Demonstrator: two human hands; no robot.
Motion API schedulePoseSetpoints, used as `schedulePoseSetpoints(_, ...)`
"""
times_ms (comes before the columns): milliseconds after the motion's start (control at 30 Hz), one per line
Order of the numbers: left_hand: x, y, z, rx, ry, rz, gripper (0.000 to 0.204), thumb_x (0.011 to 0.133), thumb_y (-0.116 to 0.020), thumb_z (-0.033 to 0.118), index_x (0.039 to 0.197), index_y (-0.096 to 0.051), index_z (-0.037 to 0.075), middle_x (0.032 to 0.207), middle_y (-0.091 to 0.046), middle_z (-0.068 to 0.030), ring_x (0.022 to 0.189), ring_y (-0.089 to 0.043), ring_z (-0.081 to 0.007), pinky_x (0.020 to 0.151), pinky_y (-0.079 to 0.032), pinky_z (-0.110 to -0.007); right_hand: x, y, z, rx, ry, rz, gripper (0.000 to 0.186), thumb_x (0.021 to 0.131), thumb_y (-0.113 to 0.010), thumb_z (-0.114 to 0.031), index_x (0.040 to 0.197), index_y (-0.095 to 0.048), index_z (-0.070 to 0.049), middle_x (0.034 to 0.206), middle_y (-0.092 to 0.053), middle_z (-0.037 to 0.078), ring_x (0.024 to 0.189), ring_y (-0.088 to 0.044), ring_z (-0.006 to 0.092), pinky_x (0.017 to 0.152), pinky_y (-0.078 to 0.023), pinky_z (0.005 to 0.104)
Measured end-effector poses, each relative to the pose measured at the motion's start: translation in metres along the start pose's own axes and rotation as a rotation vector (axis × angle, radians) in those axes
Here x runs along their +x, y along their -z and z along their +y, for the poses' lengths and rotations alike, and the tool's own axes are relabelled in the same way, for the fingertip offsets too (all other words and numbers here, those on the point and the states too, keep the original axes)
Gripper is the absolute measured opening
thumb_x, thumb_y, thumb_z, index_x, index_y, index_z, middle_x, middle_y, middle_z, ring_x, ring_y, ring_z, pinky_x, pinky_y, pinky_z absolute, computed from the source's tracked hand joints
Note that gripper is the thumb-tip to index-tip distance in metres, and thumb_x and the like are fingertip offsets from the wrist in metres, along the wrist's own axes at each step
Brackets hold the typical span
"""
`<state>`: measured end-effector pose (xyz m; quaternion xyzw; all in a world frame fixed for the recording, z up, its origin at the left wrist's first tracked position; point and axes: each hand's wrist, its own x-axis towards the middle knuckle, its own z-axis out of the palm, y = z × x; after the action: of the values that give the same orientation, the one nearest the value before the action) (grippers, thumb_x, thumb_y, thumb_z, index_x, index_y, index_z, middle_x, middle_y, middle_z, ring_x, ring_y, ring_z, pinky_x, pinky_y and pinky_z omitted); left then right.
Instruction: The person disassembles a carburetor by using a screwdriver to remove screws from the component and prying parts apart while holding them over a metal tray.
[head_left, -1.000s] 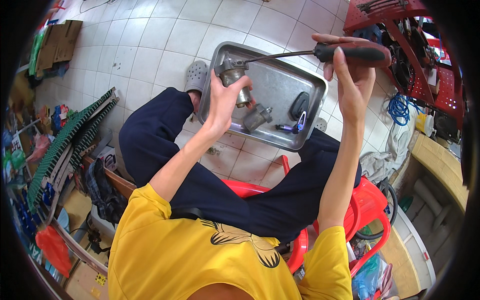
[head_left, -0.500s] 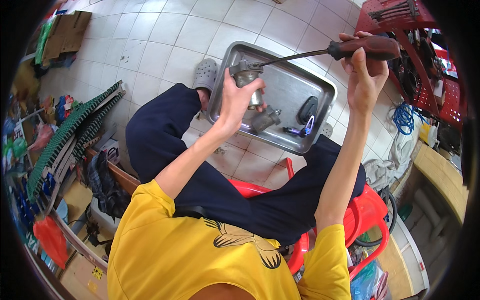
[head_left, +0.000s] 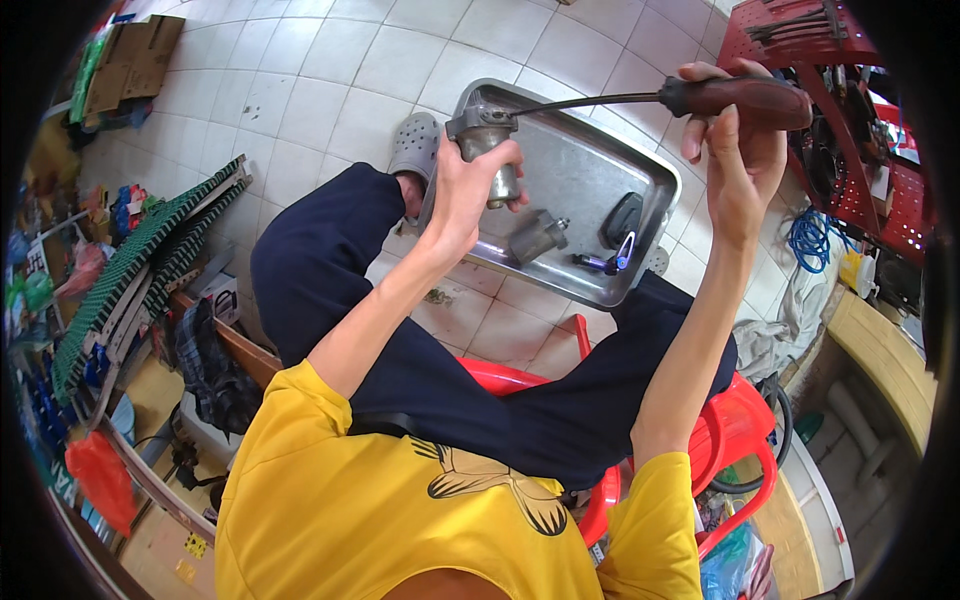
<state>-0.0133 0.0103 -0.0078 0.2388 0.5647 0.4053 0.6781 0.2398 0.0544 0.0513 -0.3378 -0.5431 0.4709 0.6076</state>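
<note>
My left hand grips a metal cylindrical housing with a flange, held over the left part of a steel tray. My right hand, raised at the right, holds the dark red and black handle of a screwdriver. Its long shaft slopes down leftward to the top of the housing, where the tip meets the flange. Inside the tray lie a second, smaller metal part, a black oblong object and a small purple and silver item.
A red perforated tool rack stands at the right, beside coiled blue hose and a red plastic chair. Along the left lie cardboard, green striped folded seating and clutter. My legs and grey clogs flank the tray on tiled floor.
Both hands, with the housing and screwdriver, have shifted to the right in the picture, along with the surrounding scene. The screwdriver tip stays at the housing, and the handle sits slightly further right.
</note>
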Motion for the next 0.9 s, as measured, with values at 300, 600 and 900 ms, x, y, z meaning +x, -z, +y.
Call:
schedulePoseSetpoints(300, -0.007, -0.012, -0.008, 0.023, -0.056, -0.018, 0.045, 0.08, -0.074, 0.0, 0.113, -0.043, 0.001, 0.083, -0.068, -0.0122, 0.054, -0.067, -0.0226, 0.045, -0.048, -0.034, -0.021, 0.021, -0.014, 0.042, 0.012, 0.169, 0.041, 0.094, -0.082, -0.013, 0.124, -0.06, 0.005, 0.119, -0.068, 0.021, 0.07, -0.064, 0.0165, 0.058, -0.049, 0.0268)
schedulePoseSetpoints(600, -0.006, -0.014, -0.009, 0.072, -0.043, 0.004, 0.044, 0.083, -0.072, -0.002, 0.115, -0.042, 0.002, 0.083, -0.063, -0.0129, 0.057, -0.067, -0.0253, 0.046, -0.051, -0.036, -0.032, 0.024, -0.028, -0.047, -0.087, 0.047, 0.05, 0.092, -0.084, -0.015, 0.128, -0.056, 0.003, 0.124, -0.068, 0.027, 0.098, -0.07, 0.0222, 0.072, -0.058, 0.0302)
schedulePoseSetpoints(900, -0.007, -0.017, -0.01, 0.09, -0.055, 0.003, 0.046, 0.082, -0.073, -0.003, 0.115, -0.041, 0.003, 0.083, -0.064, -0.0124, 0.057, -0.066, -0.0237, 0.047, -0.05, -0.035, -0.034, 0.023, -0.019, -0.1, -0.053, 0.183, 0.043, 0.101, -0.076, -0.028, 0.126, -0.054, 0.0, 0.094, -0.067, 0.013, 0.078, -0.065, 0.016, 0.066, -0.05, 0.0261)
